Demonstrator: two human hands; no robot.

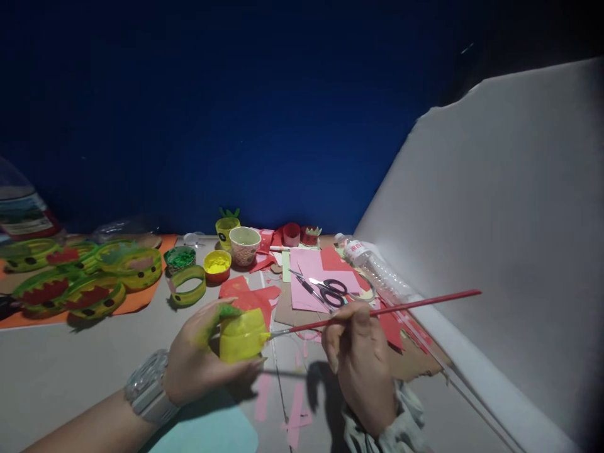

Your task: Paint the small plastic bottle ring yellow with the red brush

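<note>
My left hand, with green and yellow paint on the thumb, is closed around a short curved yellow-painted piece; I cannot tell if it is a ring or a cup. A thin paintbrush with a red handle lies in the pinch of my right hand. Its yellow-tipped bristles touch the right edge of the piece. Beyond my hands stand a small pot of yellow paint, a pot of green paint and a green-yellow ring.
Several painted rings rest on orange paper at left. A patterned cup and a yellow cup stand at the back. Scissors lie on pink paper, near a plastic bottle. A white panel rises at right.
</note>
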